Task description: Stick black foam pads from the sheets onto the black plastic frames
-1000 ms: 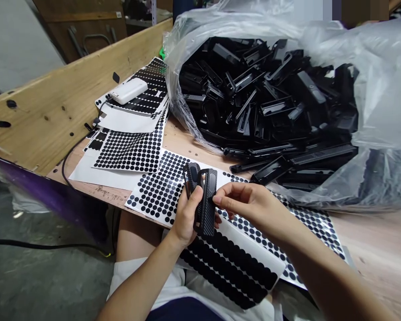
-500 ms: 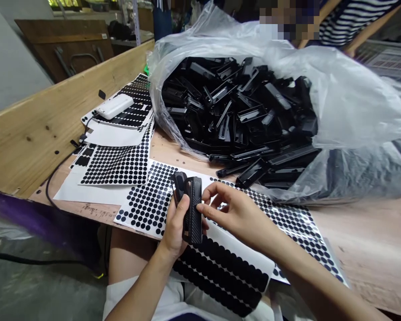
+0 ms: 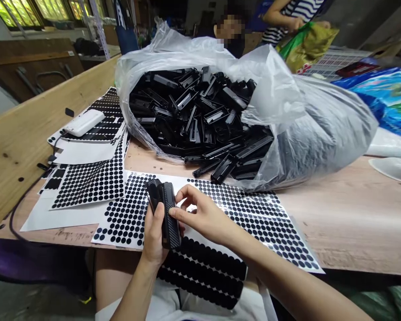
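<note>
My left hand (image 3: pixel 155 238) is wrapped round two black plastic parts (image 3: pixel 165 209) held upright over the table's near edge; one has a carbon-weave face. My right hand (image 3: pixel 200 214) pinches its thumb and forefinger against the side of that part, other fingers curled. Beneath both hands lies a sheet of black round stickers (image 3: pixel 254 214), and a sheet of larger black ovals (image 3: pixel 207 272) rests over my lap.
A big clear plastic bag (image 3: pixel 307 120) full of black plastic parts (image 3: pixel 194 111) lies across the wooden table (image 3: pixel 370 209). More sticker sheets (image 3: pixel 90 178) and a white power bank (image 3: pixel 84 122) with a cable lie at left. Other people sit behind the bag.
The view has tilted up and swung right, showing more of the room. My hands keep the same grip on the parts; the right fingers have shifted slightly along the part's side.
</note>
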The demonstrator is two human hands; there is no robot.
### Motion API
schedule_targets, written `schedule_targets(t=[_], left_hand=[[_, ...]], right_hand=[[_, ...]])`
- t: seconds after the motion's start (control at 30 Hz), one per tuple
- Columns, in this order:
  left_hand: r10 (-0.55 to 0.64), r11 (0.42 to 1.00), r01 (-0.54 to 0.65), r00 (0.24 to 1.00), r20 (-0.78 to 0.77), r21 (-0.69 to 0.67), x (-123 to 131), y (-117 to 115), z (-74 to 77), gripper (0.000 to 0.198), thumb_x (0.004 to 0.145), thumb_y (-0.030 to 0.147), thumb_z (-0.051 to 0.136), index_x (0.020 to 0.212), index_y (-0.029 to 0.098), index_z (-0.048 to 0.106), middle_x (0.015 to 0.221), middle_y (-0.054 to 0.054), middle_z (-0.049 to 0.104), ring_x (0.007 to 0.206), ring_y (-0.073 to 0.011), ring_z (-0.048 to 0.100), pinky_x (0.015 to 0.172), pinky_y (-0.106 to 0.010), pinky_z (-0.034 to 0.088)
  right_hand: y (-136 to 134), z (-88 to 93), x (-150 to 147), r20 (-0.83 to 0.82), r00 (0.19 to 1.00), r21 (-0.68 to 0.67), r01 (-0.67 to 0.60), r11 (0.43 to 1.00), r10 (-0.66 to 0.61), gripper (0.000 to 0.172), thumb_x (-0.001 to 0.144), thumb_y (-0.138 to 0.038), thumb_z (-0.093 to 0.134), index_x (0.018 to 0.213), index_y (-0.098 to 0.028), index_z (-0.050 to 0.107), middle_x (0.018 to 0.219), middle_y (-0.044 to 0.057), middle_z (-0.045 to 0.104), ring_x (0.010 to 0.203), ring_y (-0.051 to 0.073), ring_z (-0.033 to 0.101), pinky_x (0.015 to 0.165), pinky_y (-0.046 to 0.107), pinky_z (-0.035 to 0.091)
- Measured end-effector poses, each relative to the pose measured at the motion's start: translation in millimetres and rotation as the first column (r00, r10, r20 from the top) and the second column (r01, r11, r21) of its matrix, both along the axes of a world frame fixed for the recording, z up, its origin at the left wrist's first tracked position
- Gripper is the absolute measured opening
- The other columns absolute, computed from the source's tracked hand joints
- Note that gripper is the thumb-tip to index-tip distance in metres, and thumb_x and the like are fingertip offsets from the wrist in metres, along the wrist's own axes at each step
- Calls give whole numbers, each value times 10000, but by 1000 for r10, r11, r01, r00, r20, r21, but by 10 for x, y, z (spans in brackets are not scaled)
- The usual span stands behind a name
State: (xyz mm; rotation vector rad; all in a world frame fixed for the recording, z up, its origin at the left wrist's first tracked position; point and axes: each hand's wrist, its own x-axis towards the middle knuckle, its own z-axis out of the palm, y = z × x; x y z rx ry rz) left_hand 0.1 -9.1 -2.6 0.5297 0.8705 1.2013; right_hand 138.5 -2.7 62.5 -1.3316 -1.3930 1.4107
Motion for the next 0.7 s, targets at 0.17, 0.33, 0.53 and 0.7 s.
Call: schedule_targets(t=[0.17, 0.33, 0.53, 0.7], left_hand=[[-104, 993, 102, 994, 34, 55, -17, 31, 8, 645, 787, 713, 728, 1046, 124, 678, 810, -71, 732, 578, -135, 654, 490, -220, 522], [5, 998, -15, 988, 157, 60, -14, 74, 63, 667, 774, 766, 685, 1028, 149, 706, 916, -67, 724, 638, -121, 650, 585, -241, 576], [-34, 990, 19, 993, 110, 138, 15, 36, 49, 438, 812, 371, 842, 1149, 201, 618, 1000, -45, 703, 734, -148, 681, 634, -275, 598], [-48, 997, 41, 992, 118, 61, 16, 33, 56, 426, 847, 452, 783, 1092, 145, 617, 981, -89, 729, 685, -157, 678, 579, -277, 588]], right_hand=[[264, -130, 299, 296, 940, 326, 66, 943, -168, 204, 985, -426, 578, 971, -224, 599, 955, 69, 713, 820, 229, 715, 697, 403, 616], [714, -184, 928, 391, 831, 525, 153, 837, -397, 127, 774, -230, 794, 754, -215, 669, 1296, 173, 690, 1421, 444, 424, 1214, 691, 213], [575, 2, 951, 44, 933, 413, 310, 857, -358, 275, 942, -466, 629, 1099, -246, 680, 1312, 100, 723, 1200, 286, 674, 1042, 515, 529], [241, 101, 573, -374, 901, -160, 172, 972, -220, 322, 886, -378, 718, 1159, -214, 672, 1301, 131, 733, 1024, 238, 748, 818, 344, 624]])
